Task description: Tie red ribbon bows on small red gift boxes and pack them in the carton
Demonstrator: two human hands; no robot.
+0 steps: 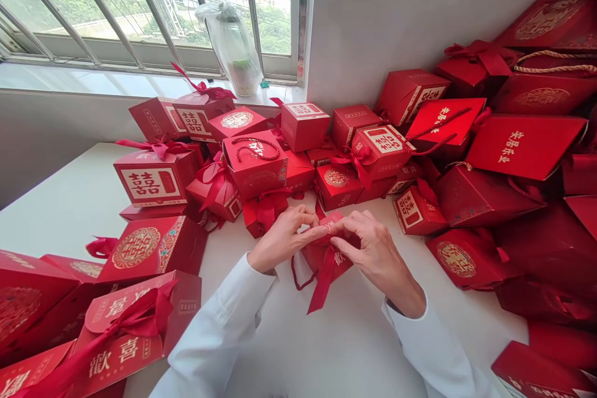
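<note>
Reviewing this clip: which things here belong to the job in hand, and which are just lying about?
Part of the job: left hand, right hand, red tab between them, flat red gift box, red ribbon, dark red cord.
Lying about: stacked red gift boxes, red gift bags, plastic-bagged bottle on the windowsill.
</note>
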